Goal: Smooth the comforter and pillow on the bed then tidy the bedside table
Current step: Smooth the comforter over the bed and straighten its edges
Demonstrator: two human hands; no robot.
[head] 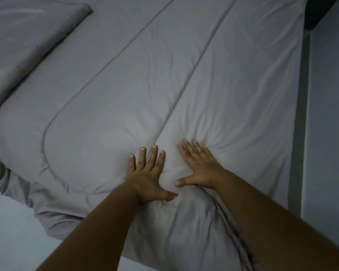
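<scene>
Both my palms press flat on the grey comforter (145, 79) near its closest edge, fingers spread and gripping nothing. My left hand (148, 177) lies just left of a stitched seam that runs away from me up the bed; my right hand (199, 170) lies just right of it, the two thumbs pointing toward each other with a small ridge of fabric bunched between them. Creases fan out from my right fingertips (194, 142) toward the right side of the bed. The comforter stretches ahead of my hands and to both sides, covering most of the mattress (its near left corner hangs rumpled over the edge, above the pale floor (10, 227)). The grey pillow (25, 30) sits well apart from my hands, at the far left corner of the bed, lying over the comforter's upper edge. Along the right, the comforter's edge runs beside a light wall (329, 114). My forearms reach in bare from the bottom of the view.
</scene>
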